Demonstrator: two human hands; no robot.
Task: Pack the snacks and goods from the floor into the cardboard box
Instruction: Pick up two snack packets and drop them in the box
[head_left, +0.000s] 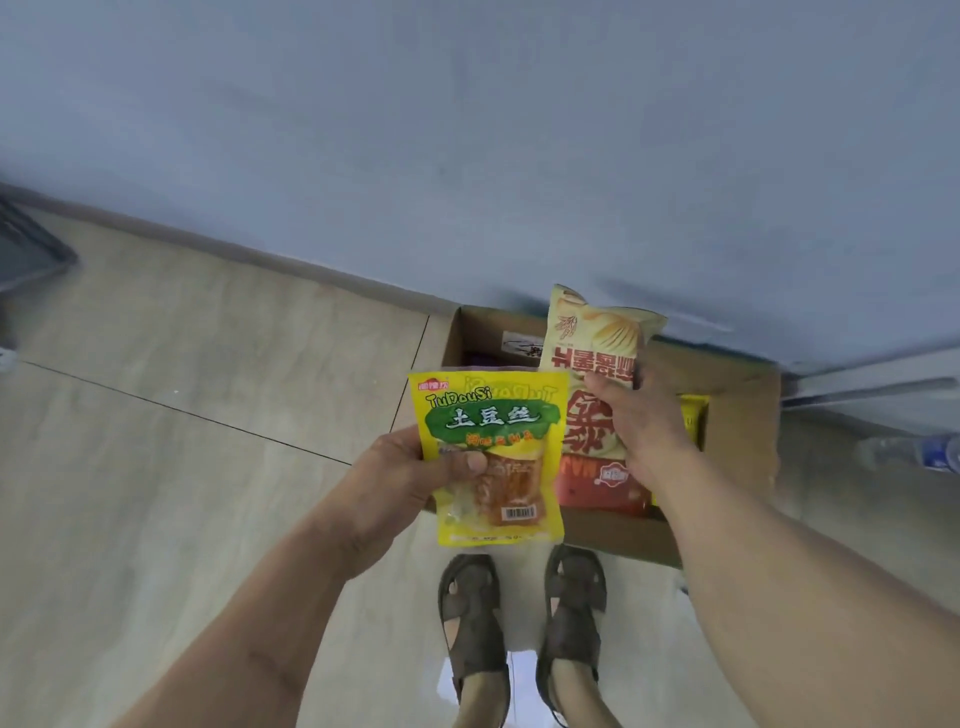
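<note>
Cardboard box (737, 415), the largest thing in view, sits open on the pale tiled floor (182, 364) against the wall (467, 130), at about two o'clock from the person's sandalled feet (519, 634). Something yellow (695, 415) already lies inside along its three o'clock side, and dark shapes show at its far end, though what they are is too dim to tell. So packing looks partly done; how much remains on the floor cannot be judged, since only a plastic bottle (914, 451) lies at three o'clock beyond the box.

Next in size, a red and cream crisp bag (597, 343) hangs over the box opening, gripped near its middle by the right hand (644, 426), fingers curled round its edge. It appears ready to be lowered in.

Smaller, a yellow snack packet (493, 415) with a green label is held at nine o'clock from the crisp bag, just outside the box's near corner. The left hand (410, 478) pinches it, thumb pressed on the front, fingers behind. Both packets are not yet in the box.
</note>
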